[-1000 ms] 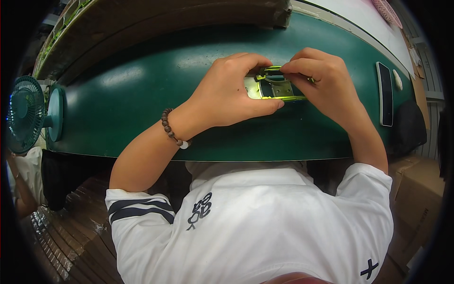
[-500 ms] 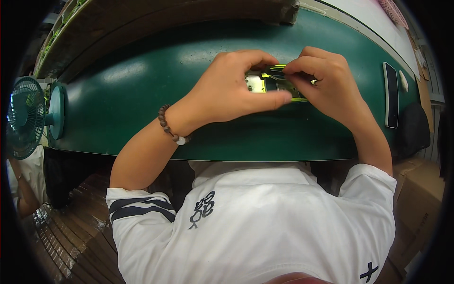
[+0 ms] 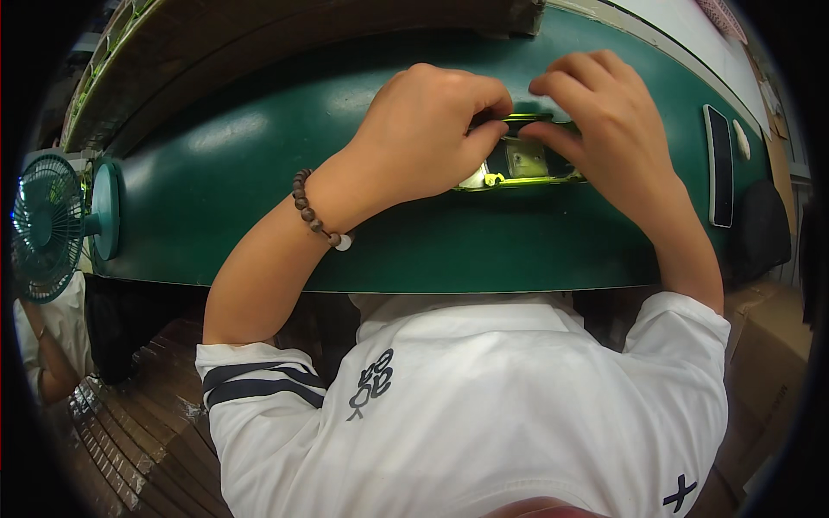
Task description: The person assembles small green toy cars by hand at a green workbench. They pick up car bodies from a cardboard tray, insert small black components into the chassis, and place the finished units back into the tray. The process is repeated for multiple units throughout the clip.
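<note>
Together, left hand [image 3: 427, 138] and right hand [image 3: 604, 129] closed, fingertips pinching small yellow-green part [image 3: 522, 162] on green table [image 3: 259, 173].

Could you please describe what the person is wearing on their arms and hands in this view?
Both hands, the left hand and the right hand, are bare, without gloves or rings in view. A brown bead bracelet with one white bead circles the left wrist. Short white sleeves cover the upper arms; the left one has dark stripes.
</note>
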`<state>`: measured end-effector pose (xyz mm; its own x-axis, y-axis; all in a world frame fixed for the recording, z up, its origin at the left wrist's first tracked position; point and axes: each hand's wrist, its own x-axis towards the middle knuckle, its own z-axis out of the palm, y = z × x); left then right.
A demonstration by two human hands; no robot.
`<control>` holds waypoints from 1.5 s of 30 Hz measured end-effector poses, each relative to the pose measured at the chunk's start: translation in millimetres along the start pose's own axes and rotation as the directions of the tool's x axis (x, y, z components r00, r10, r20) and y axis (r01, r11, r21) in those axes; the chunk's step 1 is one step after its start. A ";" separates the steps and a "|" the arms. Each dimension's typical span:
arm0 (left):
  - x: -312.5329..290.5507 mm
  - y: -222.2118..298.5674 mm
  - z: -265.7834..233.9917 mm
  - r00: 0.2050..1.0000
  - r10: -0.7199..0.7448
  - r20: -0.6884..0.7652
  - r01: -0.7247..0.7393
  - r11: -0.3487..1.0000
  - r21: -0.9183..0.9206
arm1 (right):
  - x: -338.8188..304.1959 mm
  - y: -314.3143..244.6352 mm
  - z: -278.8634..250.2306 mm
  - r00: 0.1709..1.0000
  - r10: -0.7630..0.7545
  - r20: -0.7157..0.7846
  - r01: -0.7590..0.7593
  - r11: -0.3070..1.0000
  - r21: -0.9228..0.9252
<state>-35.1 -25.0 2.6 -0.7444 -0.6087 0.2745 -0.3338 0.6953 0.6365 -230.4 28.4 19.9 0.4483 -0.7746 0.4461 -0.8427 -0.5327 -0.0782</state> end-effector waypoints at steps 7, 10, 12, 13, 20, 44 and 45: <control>3.7 4.3 1.7 0.996 0.042 0.073 -0.062 0.951 0.301 | -4.0 -0.2 10.1 0.987 0.046 0.152 -0.074 0.980 0.184; 5.8 5.1 6.5 0.995 0.046 0.084 -0.072 0.939 0.336 | -2.0 4.4 13.1 0.981 0.055 0.184 -0.102 0.961 0.255; 7.9 7.1 7.4 0.994 0.031 0.102 -0.065 0.933 0.353 | -1.2 4.6 15.9 0.981 0.064 0.185 -0.114 0.955 0.274; 7.8 8.0 8.4 0.995 0.030 0.090 -0.061 0.930 0.363 | -0.8 4.3 16.8 0.980 0.069 0.185 -0.120 0.952 0.281; 8.1 12.8 13.8 0.999 0.020 0.049 -0.039 0.909 0.415 | -1.6 0.2 20.4 0.977 0.130 0.169 -0.170 0.952 0.253; -8.0 11.5 -4.2 0.997 -0.008 0.076 0.018 0.991 -0.135 | -19.7 -9.7 1.9 0.944 -0.078 -0.320 0.119 0.987 0.108; -7.0 7.0 -6.7 0.993 -0.023 0.119 0.054 0.963 -0.265 | -21.6 -2.5 6.6 0.930 -0.132 -0.342 0.158 0.986 0.048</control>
<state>-28.3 -18.4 10.0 -0.8002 -0.5746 0.1717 -0.2087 0.5353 0.8185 -236.1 44.2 4.6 0.4266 -0.5338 0.7301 -0.7460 -0.6641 -0.0497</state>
